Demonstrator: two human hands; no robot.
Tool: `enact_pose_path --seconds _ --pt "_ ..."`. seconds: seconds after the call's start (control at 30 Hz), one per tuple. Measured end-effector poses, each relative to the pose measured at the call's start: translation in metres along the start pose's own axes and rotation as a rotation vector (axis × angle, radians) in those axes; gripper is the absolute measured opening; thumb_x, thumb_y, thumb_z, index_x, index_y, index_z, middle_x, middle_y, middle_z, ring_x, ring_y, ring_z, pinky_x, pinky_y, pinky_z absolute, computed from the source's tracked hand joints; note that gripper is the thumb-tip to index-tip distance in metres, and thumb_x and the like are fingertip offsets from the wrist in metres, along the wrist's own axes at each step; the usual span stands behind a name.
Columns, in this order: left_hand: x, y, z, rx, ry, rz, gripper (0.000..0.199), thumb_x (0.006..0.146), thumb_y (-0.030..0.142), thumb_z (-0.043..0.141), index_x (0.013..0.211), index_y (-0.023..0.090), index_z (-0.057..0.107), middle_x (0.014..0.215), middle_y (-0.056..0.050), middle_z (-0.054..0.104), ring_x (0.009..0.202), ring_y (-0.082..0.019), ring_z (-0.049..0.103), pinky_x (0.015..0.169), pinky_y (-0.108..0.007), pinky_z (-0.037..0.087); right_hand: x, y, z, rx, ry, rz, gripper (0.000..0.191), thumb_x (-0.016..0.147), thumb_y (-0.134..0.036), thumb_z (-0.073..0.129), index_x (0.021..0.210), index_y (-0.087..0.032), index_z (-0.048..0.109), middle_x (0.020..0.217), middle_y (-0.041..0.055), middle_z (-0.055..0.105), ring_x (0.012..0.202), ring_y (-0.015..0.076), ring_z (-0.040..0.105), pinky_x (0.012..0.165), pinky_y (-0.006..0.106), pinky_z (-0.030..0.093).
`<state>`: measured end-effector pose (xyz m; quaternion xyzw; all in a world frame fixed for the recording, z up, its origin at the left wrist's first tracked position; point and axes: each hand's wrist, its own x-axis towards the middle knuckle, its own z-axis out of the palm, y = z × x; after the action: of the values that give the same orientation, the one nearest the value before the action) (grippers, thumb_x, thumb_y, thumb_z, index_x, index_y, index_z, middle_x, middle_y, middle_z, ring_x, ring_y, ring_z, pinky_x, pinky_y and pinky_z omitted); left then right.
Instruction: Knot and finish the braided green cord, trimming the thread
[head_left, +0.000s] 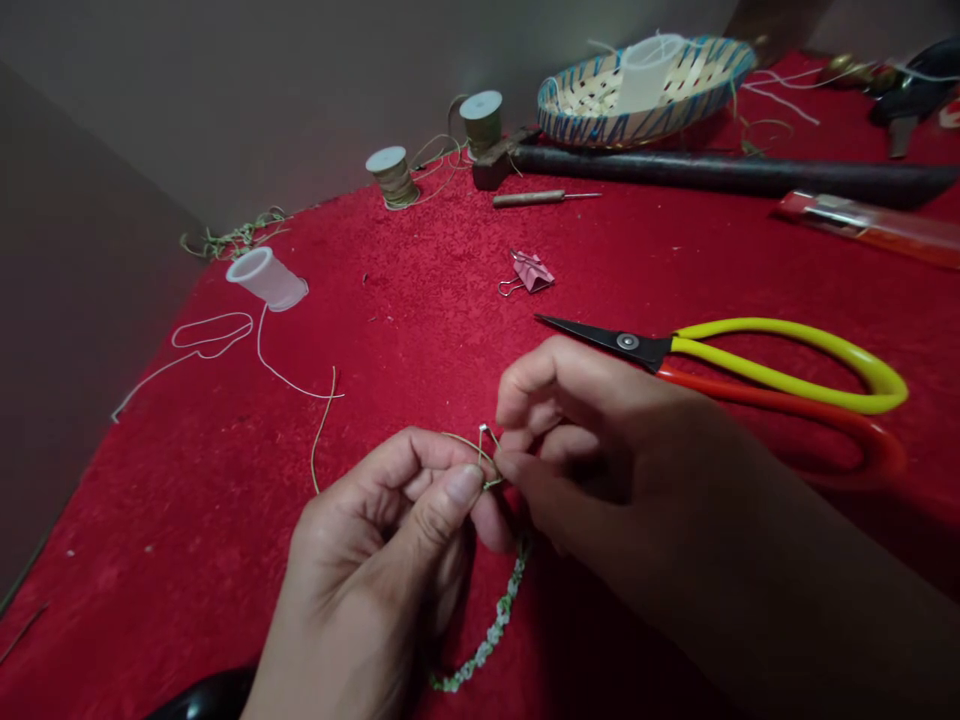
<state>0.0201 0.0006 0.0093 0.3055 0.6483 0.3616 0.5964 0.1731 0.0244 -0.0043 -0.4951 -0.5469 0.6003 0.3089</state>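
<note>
We work the thin cord [480, 448] just off centre, toward 6 o'clock. Our left hand [367, 580] pinches it between thumb and forefinger; our right hand [600, 450] pinches its loop between thumb and fingers. The green-and-white strand [496, 628] curves at 6 o'clock; scissors [651, 350] lie at 3 o'clock.

Head view — forward and down, close above both hands [367, 560]
</note>
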Motion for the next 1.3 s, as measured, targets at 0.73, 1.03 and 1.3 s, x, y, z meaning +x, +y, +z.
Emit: enact_pose_path --seconds 0.73,1.03,1.3 --pt "-0.012 -0.008 -0.007 -0.03 -0.028 -0.014 0.028 0.077 0.043 0.091 0.075 0.02 0.075 0.058 0.002 0.053 0.047 -0.008 0.037 0.042 -0.018 0.027 -0.006 -0.002 -0.005 -0.141 -0.009 -0.202 0.029 0.09 -0.011 0.065 0.065 -0.026 0.064 0.068 -0.009 0.074 0.064 0.011 0.072 0.056 0.025 0.051" --pt "-0.01 -0.014 -0.013 -0.085 -0.116 -0.001 0.025 0.09 0.042 0.081 0.076 0.022 0.074 0.055 0.005 0.047 0.046 -0.009 0.034 0.041 -0.017 0.031 -0.004 0.007 -0.005 -0.316 0.034 -0.394 0.018 0.092 -0.012 0.065 0.08 -0.024 0.073 0.074 -0.0099 0.073 0.067 0.0063 0.067 0.06 0.021 0.048" --pt "-0.009 -0.011 -0.011 -0.074 -0.114 0.004 0.026 0.092 0.043 0.079 0.076 0.023 0.074 0.051 0.006 0.043 0.043 -0.008 0.031 0.038 -0.017 0.028 -0.001 0.01 -0.004 -0.327 0.044 -0.405 0.026 0.091 -0.008 0.065 0.073 -0.026 0.071 0.073 -0.0119 0.076 0.068 0.0072 0.07 0.063 0.023 0.047"
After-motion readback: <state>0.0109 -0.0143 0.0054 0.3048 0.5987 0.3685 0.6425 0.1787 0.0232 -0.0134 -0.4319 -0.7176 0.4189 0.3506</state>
